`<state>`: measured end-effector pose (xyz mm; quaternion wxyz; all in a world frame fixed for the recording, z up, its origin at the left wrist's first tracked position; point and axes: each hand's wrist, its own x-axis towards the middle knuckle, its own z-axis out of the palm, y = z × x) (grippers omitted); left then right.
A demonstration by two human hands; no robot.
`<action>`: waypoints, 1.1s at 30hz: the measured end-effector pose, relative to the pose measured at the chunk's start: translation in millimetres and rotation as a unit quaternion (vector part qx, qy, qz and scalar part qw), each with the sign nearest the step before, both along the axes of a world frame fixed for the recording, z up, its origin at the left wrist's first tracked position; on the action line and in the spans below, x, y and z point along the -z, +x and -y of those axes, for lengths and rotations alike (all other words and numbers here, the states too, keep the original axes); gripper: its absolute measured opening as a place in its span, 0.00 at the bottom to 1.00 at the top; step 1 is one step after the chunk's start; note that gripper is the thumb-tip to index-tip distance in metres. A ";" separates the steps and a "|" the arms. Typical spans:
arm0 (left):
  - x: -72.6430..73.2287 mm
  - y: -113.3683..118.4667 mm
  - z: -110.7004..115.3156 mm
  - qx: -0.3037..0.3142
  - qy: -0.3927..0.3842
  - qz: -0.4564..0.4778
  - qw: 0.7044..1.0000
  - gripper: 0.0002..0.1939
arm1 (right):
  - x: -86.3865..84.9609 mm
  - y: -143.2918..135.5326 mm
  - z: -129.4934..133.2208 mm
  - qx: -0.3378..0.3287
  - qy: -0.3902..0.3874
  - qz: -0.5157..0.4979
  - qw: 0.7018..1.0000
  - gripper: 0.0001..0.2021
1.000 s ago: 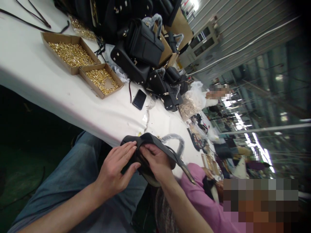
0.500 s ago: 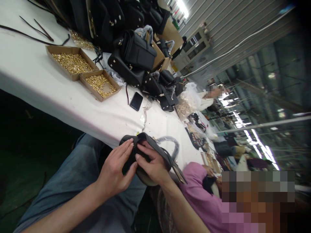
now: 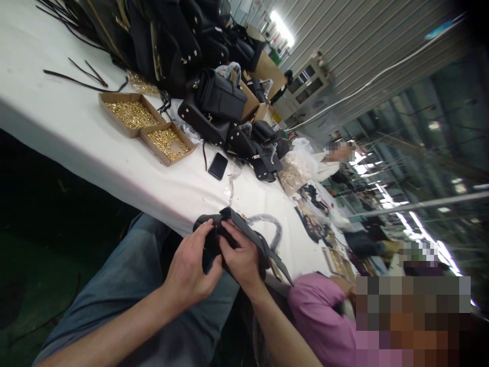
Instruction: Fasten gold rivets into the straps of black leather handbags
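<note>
A black handbag [image 3: 250, 232] rests tilted at the table's front edge, over my lap, with its flap raised. Its handle [image 3: 278, 230], wrapped in clear film, lies toward the table. My left hand [image 3: 193, 265] grips the bag's near left edge, fingertips on top and the thumb lower down. Inside the opening, under the flap, my right hand [image 3: 240, 255] holds the bag with bent fingers. Whatever small part may be between the fingertips is too small to make out.
Two cardboard trays [image 3: 105, 102] of gold metal pieces stand on the white table [image 3: 171, 188]. A phone [image 3: 218, 166] lies near them. Several black handbags [image 3: 221, 94] are piled behind. A co-worker in a pink sleeve [image 3: 319, 306] sits close on my right.
The camera view has shifted slightly, moving the table things right and down. My left fingers have bent more at the bag's edge. Both hands stay on the handbag.
</note>
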<state>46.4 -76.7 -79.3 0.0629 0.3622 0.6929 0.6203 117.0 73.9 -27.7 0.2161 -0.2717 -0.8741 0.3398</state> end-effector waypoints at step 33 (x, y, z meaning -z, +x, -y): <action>-15.3 -0.6 -7.1 -0.022 -0.031 0.099 0.994 0.31 | 4.8 -4.0 -5.7 -0.024 0.116 -0.001 0.993 0.12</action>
